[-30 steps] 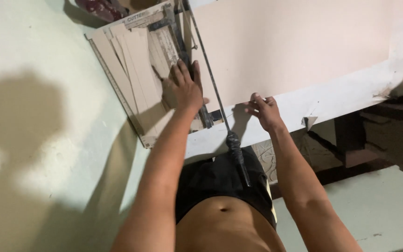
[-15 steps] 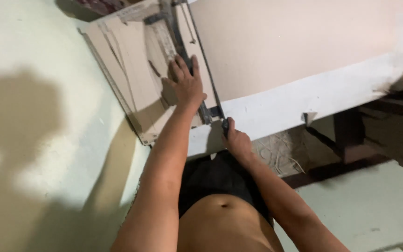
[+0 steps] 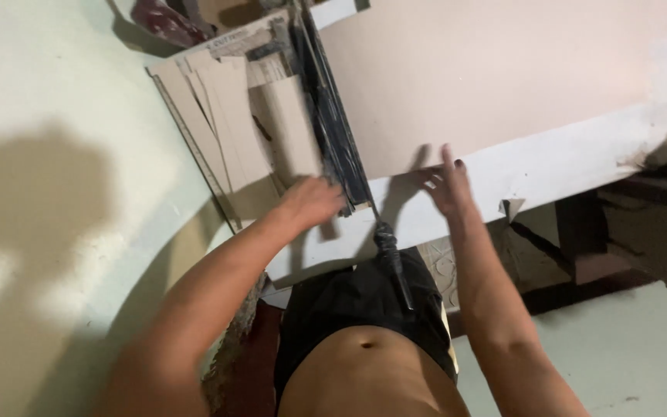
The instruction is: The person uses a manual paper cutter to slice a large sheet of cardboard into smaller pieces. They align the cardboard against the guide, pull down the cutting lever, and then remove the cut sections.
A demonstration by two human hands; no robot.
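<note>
Resting on cut cardboard strips [image 3: 260, 127], left hand [image 3: 312, 201] looks loosely curled, blurred; right hand [image 3: 445, 181] open flat on large cardboard sheet [image 3: 465, 73] at paper cutter [image 3: 333, 131] w/ handle [image 3: 394, 262] down. Sheet likely light, stiff, bendable: grip by edges

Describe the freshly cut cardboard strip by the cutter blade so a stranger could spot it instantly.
Find the paper cutter lying on the pale table, left of the big pinkish cardboard sheet. Several tan strips are piled on its board; the one meant is the strip right beside the dark blade arm, just above the left hand. It lies on top, nearest the blade.
</note>
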